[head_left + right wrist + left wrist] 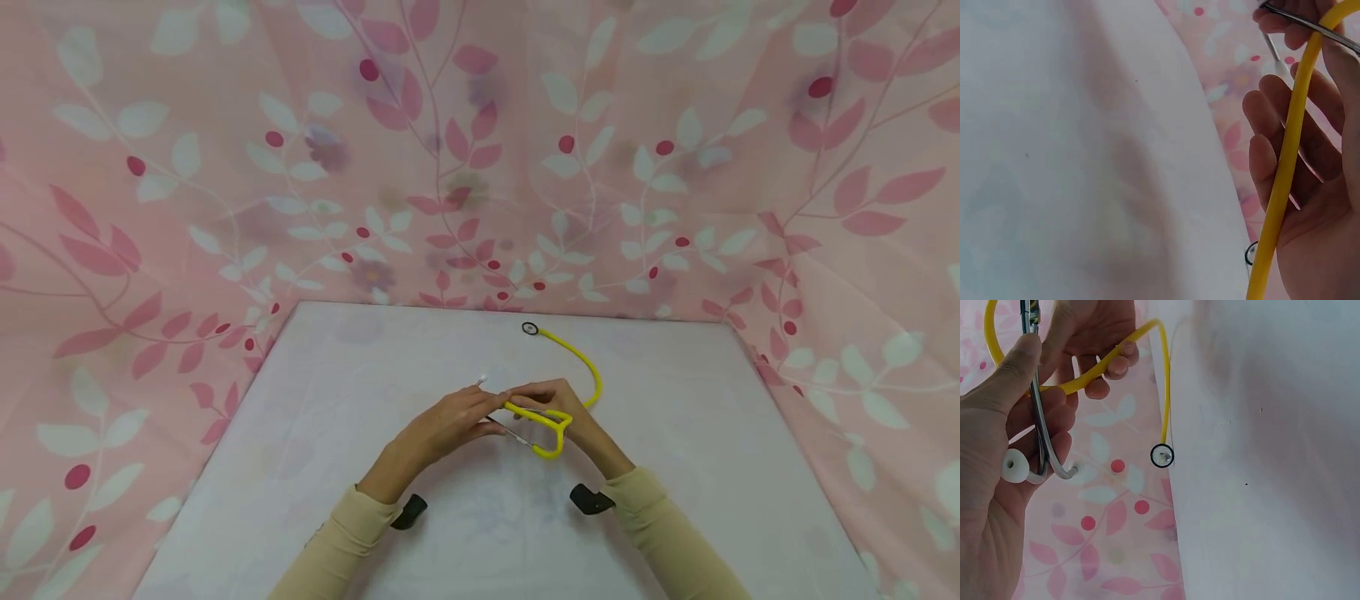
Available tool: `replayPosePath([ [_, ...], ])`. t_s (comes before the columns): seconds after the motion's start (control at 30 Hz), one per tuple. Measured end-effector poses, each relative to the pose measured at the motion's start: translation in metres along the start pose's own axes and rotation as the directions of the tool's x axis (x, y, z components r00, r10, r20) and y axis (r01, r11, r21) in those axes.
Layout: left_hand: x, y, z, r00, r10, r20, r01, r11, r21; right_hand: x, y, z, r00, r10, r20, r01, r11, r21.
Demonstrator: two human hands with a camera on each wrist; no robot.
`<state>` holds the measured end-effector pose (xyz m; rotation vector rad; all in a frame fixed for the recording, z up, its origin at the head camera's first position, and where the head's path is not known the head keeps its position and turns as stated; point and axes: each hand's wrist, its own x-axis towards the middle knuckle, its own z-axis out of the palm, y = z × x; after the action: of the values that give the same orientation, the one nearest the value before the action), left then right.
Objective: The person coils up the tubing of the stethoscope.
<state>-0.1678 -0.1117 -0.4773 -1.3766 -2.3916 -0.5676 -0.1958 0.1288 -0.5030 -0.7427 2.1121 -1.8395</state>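
Observation:
A yellow stethoscope (597,379) is between the two hands above the table. My left hand (450,421) grips its metal ear tubes (1037,409), thumb on one side and fingers on the other. A white ear tip (1015,465) hangs below those fingers in the left wrist view. My right hand (562,406) is close to the left fingertips and holds the yellow tubing (1290,150), which runs across its palm with the fingers loosely bent. The round chest piece (530,328) lies near the table's back edge. The exact contact of the right fingertips is partly hidden.
A white-covered table (337,367) lies under the hands. Pink leaf-patterned cloth (480,167) rises behind it and at both sides. Dark wrist devices (591,500) show beside the beige sleeves (660,525).

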Motion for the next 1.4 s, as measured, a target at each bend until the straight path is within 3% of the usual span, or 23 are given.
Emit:
replayPosePath([
  [0.13,0.001,0.000,0.000,0.999,-0.027,-0.017,0.027,1.000,-0.003,-0.006,-0.011,0.009,0.999,-0.049,0.008,0.049,0.999,-0.007],
  [0.3,-0.001,-0.002,0.000,0.998,-0.060,-0.030,0.061,0.998,0.026,-0.013,-0.010,0.023,0.989,-0.135,-0.053,0.125,0.979,-0.160],
  [0.37,-0.001,-0.003,0.001,0.997,-0.074,-0.038,0.076,0.996,0.048,-0.015,-0.001,0.027,0.976,-0.200,-0.082,0.171,0.946,-0.275],
  [0.47,-0.001,-0.006,0.005,0.994,-0.092,-0.061,0.095,0.994,0.062,-0.022,0.014,0.029,0.967,-0.232,-0.104,0.174,0.901,-0.398],
  [0.53,-0.001,-0.007,0.008,0.992,-0.100,-0.083,0.106,0.992,0.065,-0.027,0.022,0.029,0.969,-0.226,-0.102,0.153,0.870,-0.469],
  [0.6,-0.001,-0.009,0.011,0.988,-0.109,-0.106,0.116,0.991,0.066,-0.033,0.023,0.029,0.977,-0.179,-0.114,0.098,0.857,-0.506],
  [0.77,-0.001,-0.012,0.017,0.981,-0.147,-0.129,0.158,0.985,0.074,-0.047,0.021,0.032,0.979,-0.142,-0.146,0.003,0.724,-0.689],
  [0.87,-0.001,-0.011,0.020,0.977,-0.180,-0.112,0.187,0.980,0.062,-0.054,0.020,0.035,0.970,-0.218,-0.106,0.045,0.590,-0.806],
  [0.97,0.000,-0.010,0.022,0.973,-0.205,-0.104,0.213,0.974,0.072,-0.058,0.016,0.041,0.940,-0.340,-0.036,0.135,0.465,-0.875],
  [1.03,0.000,-0.010,0.023,0.974,-0.205,-0.101,0.214,0.973,0.088,-0.059,0.011,0.045,0.922,-0.387,-0.006,0.161,0.399,-0.903],
  [1.2,0.000,-0.012,0.023,0.985,-0.156,-0.067,0.164,0.978,0.132,-0.060,-0.005,0.053,0.919,-0.394,0.027,0.159,0.307,-0.939],
  [1.4,-0.005,-0.014,0.020,0.990,-0.141,0.030,0.137,0.986,0.098,-0.060,-0.027,0.050,0.901,-0.425,0.087,0.195,0.219,-0.956],
])
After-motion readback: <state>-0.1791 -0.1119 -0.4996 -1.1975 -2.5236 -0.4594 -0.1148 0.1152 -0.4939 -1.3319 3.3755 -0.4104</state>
